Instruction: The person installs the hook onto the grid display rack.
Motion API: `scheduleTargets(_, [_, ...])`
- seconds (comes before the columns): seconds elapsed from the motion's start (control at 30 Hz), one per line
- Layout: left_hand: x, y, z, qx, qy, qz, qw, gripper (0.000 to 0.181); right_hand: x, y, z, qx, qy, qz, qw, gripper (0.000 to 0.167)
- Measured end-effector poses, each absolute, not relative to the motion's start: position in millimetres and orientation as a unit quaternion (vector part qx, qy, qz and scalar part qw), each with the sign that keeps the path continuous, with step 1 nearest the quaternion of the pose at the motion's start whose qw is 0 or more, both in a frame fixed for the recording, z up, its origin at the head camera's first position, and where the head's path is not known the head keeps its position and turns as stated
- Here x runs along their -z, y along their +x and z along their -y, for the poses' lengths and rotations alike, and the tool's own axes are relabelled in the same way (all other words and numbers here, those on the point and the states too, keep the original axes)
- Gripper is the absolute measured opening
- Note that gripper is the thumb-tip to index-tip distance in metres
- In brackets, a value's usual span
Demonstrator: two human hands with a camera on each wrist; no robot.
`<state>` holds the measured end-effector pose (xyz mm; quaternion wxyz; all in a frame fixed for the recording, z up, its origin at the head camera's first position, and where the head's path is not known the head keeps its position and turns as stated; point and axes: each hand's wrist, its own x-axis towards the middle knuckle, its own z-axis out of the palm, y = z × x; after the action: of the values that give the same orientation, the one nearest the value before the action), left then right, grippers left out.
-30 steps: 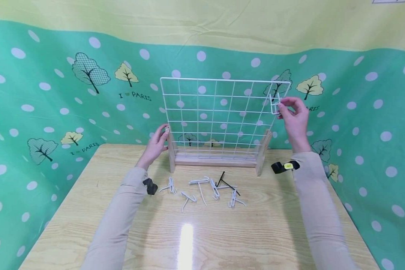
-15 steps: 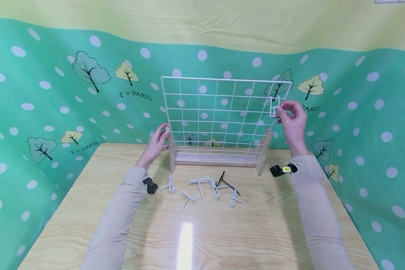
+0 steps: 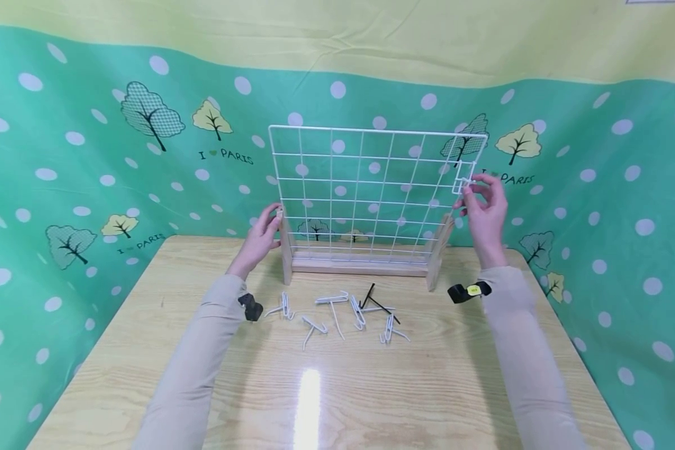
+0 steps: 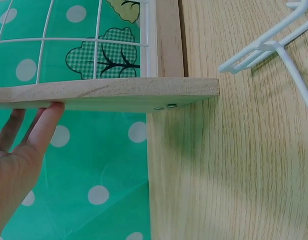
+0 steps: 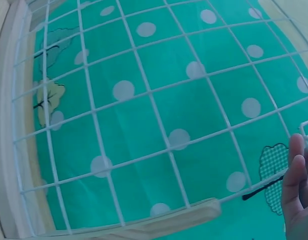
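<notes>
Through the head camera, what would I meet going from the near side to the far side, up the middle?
Bare tabletop → scattered hooks → the rack's wooden front rail → white wire grid → patterned cloth.

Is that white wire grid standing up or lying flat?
Standing up: the white wire grid rises from the pale wooden stand, its top edge well above both side posts.

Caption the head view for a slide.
Right hand holds a white hook at the wire grid; left hand touches its wooden stand.
</notes>
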<state>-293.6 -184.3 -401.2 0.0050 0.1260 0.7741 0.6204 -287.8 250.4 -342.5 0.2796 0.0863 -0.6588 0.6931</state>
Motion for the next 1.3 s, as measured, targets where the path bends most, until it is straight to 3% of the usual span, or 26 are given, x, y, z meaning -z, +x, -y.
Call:
scheduleTargets(0.33, [399.8,-293.6,183.2,-0.618,0.123,-0.776,0.008,0.047,380.9,-265.9,-248.4,-0.642,0.074,0.737,0.2,0.024])
scheduleTargets(0.67, [398.1,-293.0,184.1,-0.622,0.121,-0.774,0.006,0.046,395.3,-243.2,-237.7,-0.61,0.09,0.77,0.16,0.02])
scheduleTargets(1.3, [398.8,-293.2,185.0,-0.623,0.118,-0.773,0.013,0.047,461.1,-226.7,-236.5,-0.611,0.115,0.778,0.09,0.017])
